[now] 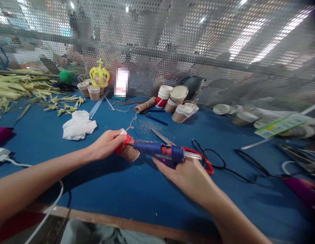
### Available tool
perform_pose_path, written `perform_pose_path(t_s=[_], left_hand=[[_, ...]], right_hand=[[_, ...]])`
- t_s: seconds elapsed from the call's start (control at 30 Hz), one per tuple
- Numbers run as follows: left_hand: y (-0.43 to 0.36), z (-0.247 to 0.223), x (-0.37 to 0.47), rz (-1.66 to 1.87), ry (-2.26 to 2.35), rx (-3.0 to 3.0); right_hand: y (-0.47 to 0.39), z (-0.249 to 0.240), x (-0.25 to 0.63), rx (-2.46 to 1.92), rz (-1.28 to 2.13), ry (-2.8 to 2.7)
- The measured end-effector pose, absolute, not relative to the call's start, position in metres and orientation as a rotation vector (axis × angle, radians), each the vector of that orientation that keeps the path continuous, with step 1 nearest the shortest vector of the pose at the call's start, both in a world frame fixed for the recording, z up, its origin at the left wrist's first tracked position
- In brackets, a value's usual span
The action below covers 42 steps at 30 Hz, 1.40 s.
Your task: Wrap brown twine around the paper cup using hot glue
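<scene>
My left hand point(109, 144) grips a red paper cup point(131, 153) that lies tilted on its side, its lower part wound with brown twine. A strand of twine point(134, 120) runs from the cup back to a twine roll point(145, 105). My right hand point(188, 176) is wrapped around a blue hot glue gun point(159, 151), with a clear glue stick point(193, 155) poking out of its rear. The gun's nozzle is at the cup's side, by the edge of the wound twine; whether it touches cannot be made out. Scissors point(163, 137) with red handles lie behind the gun, partly hidden.
Twine-wrapped cups point(182, 113) stand at the back, near a pen point(157, 119). A white cloth point(79, 125) lies left of my hand. Dried husks point(17, 88), a yellow crown point(99, 76) and a lit phone point(121, 82) are farther back. Black cable point(218, 166) loops at right. Perforated metal mesh point(147, 40) walls the back.
</scene>
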<state>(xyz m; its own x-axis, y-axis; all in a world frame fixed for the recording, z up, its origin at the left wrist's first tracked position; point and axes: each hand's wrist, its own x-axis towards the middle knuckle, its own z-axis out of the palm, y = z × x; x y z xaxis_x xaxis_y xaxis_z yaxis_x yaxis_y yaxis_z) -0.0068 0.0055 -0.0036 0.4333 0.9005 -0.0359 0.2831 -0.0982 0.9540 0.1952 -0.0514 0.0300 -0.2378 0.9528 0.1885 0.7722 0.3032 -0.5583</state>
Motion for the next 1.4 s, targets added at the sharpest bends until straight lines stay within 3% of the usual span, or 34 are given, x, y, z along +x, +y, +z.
perform_pose_path(t_s=[0.37,0.8,0.97,1.13,1.4], left_hand=[[0.005,-0.007,-0.008,0.728,1.101,1.653],[0.006,-0.007,-0.007,0.73,1.118,1.644],[0.006,-0.007,-0.008,0.721,1.129,1.647],[0.008,-0.009,-0.007,0.763,1.138,1.688],[0.01,-0.013,-0.008,0.816,1.074,1.716]], right_hand=[[-0.043,0.029,0.198,-1.537,0.481,-2.016],[-0.036,0.027,0.2,-1.703,0.822,-1.862],[-0.024,0.029,0.214,-1.583,0.96,-1.648],[0.007,0.027,0.237,-1.694,0.742,-1.365],[0.048,0.004,0.262,-1.983,0.704,-1.36]])
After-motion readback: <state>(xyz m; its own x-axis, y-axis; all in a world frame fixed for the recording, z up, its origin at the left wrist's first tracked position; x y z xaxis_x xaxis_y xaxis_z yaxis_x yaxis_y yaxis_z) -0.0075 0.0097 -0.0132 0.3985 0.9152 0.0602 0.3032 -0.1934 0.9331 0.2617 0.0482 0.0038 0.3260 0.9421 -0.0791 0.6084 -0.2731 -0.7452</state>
